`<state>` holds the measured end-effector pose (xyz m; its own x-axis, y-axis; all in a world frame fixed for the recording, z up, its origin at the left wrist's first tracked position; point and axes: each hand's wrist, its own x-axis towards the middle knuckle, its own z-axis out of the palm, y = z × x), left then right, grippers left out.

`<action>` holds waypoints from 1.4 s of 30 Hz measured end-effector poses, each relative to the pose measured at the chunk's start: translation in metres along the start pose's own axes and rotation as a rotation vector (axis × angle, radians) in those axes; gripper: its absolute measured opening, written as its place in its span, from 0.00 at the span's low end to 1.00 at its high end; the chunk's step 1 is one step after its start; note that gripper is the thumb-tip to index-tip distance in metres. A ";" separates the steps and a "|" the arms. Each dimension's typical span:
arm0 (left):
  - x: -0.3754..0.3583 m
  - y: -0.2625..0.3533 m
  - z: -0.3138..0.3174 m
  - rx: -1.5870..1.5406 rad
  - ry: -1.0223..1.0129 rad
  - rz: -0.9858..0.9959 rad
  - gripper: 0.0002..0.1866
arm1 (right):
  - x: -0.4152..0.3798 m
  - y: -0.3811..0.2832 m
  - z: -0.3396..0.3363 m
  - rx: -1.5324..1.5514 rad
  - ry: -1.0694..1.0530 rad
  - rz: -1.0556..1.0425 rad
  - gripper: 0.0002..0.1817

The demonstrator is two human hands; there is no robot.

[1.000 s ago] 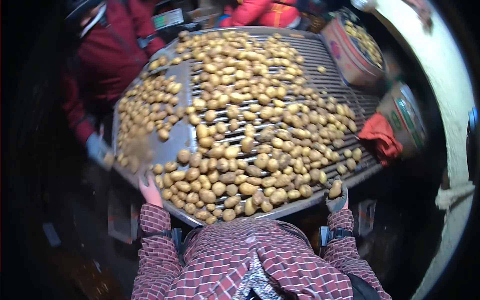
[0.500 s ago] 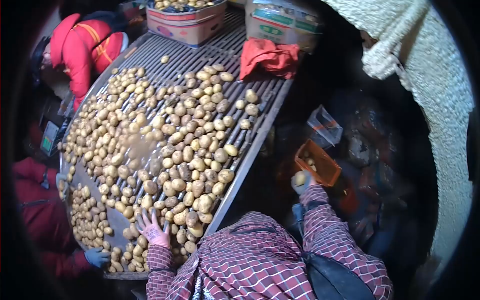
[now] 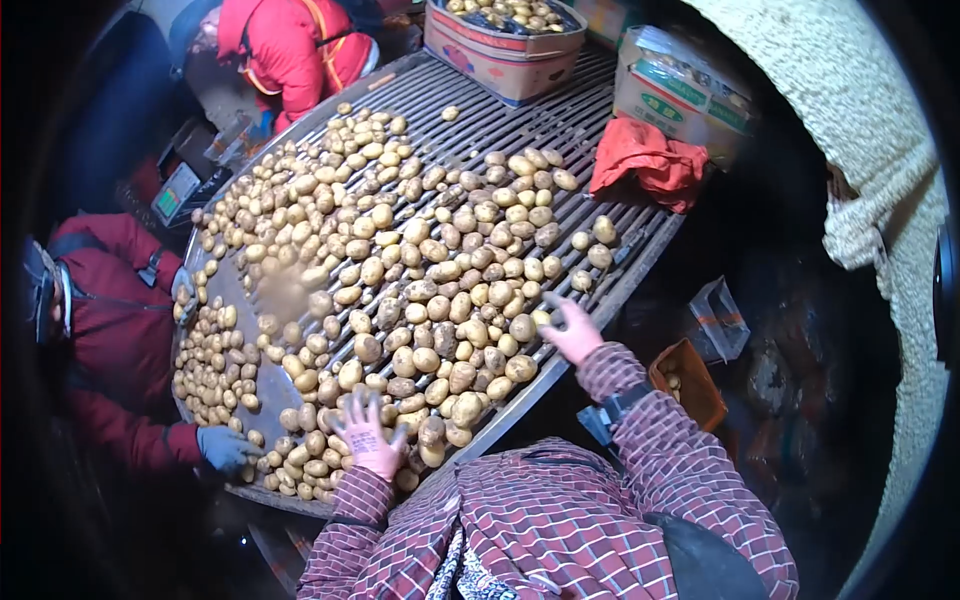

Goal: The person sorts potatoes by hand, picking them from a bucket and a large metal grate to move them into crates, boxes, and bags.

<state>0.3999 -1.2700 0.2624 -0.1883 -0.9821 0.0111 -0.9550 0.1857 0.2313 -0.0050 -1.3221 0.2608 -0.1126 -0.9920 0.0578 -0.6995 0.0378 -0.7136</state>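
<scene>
Many potatoes lie spread over a slatted metal sorting table. My left hand, in a pink glove with grey fingertips, rests on potatoes near the front edge with its fingers spread. At the table's right edge is my right hand, gloved the same way. Its fingers reach toward the potatoes, apart, and a small yellow potato lies beside the fingertips. I see nothing held in either hand.
An orange crate with a few potatoes stands below the table on the right. At the far end are a potato-filled carton, another carton and a red cloth. Two co-workers in red jackets are on the left.
My right hand has left the orange crate, where it held a potato, and come over the table edge. My left hand stays spread on the potatoes. The view has shifted.
</scene>
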 end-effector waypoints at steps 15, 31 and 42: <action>0.103 -0.013 0.034 -0.025 0.054 -0.048 0.35 | 0.038 -0.021 0.021 -0.523 -0.447 -0.382 0.26; 0.088 -0.074 0.051 -0.366 0.131 -0.277 0.39 | 0.050 -0.044 0.054 -0.796 -0.632 -0.537 0.11; 0.128 -0.013 0.035 -0.268 -0.034 -0.508 0.40 | 0.076 -0.051 0.017 0.786 -0.836 0.562 0.21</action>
<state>0.3801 -1.3969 0.2271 0.2676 -0.9434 -0.1961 -0.8369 -0.3284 0.4380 0.0341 -1.4014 0.2902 0.4207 -0.6477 -0.6353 -0.0641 0.6773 -0.7329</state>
